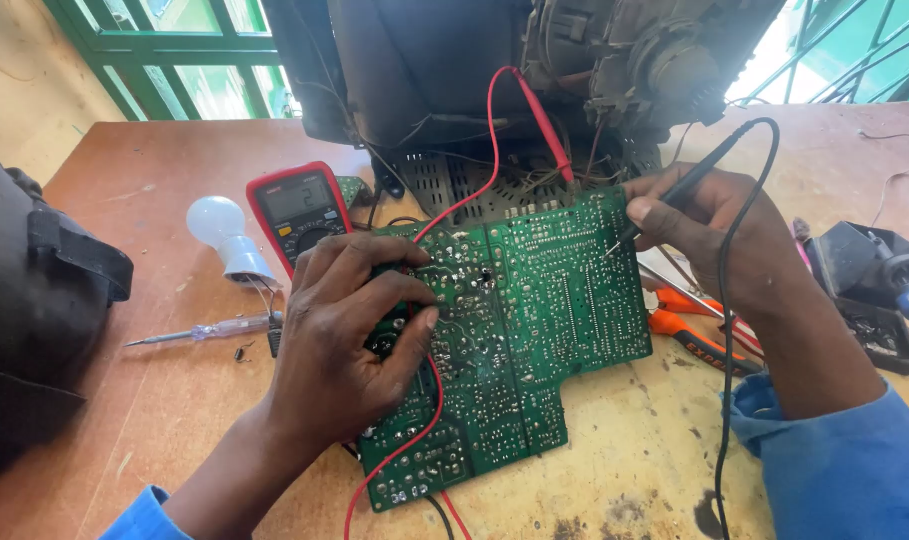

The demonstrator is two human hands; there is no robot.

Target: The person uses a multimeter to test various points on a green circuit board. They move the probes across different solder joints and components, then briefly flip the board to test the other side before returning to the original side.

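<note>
A large green circuit board (535, 320) lies solder side up on the wooden table (155, 400). My left hand (345, 340) rests on its left part, fingers spread over the board and the red lead (425, 420) that runs under my palm. The red probe (547, 130) stands on the board's far edge. My right hand (710, 235) grips the black probe (690, 180), its metal tip touching the board's upper right area. A red-cased multimeter (300, 210) lies behind my left hand, display lit.
An opened television chassis (535, 70) stands behind the board. A white bulb (225, 235) and a clear-handled tester screwdriver (210, 328) lie at left, a black bag (35, 300) at far left. Orange-handled pliers (690, 335) and a black soldering stand (875, 290) sit at right.
</note>
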